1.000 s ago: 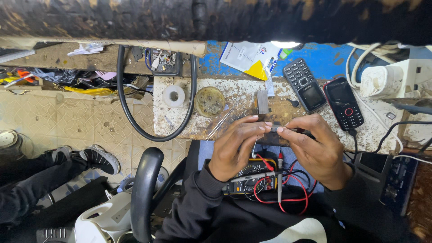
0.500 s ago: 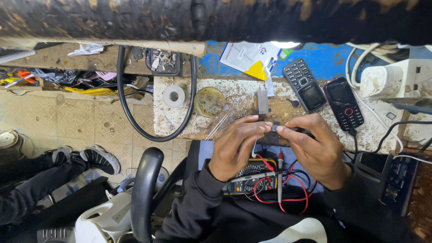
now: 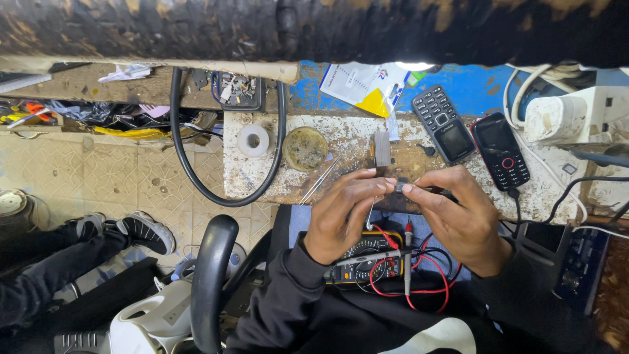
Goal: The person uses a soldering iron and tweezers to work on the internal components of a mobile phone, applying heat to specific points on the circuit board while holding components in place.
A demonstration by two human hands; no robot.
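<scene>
The left hand (image 3: 344, 213) and the right hand (image 3: 458, 210) meet over the front edge of a worn, paint-flecked workbench (image 3: 262, 177). Between their fingertips sits a small dark component (image 3: 401, 186), flat and short, only partly visible; its exact kind cannot be told. The left hand's fingers are curled in, thumb and forefinger pinched on the near end of the piece. The right hand is likewise closed to a pinch on the other end, with a thin dark part running on under its fingers.

Below the hands, on the person's lap, lies a yellow-edged multimeter (image 3: 367, 252) with red leads (image 3: 426, 275) looped over it and two probes (image 3: 406, 252) crossing its face. On the bench, just beyond the hands, stands a small grey metal block (image 3: 381, 149); tweezers (image 3: 319, 180) lie to its left, near a round brass-coloured tin (image 3: 304, 148) and a roll of white tape (image 3: 253, 140). Two keypad phones (image 3: 445, 123) lie to the right, the red-trimmed one (image 3: 500, 151) nearer the right hand. A black cable (image 3: 196, 177) hangs in a loop off the bench's left end.

Against the views half a second and one second earlier, no difference is found: both hands keep the same pinch at the same spot, and the bench items lie as they did.
</scene>
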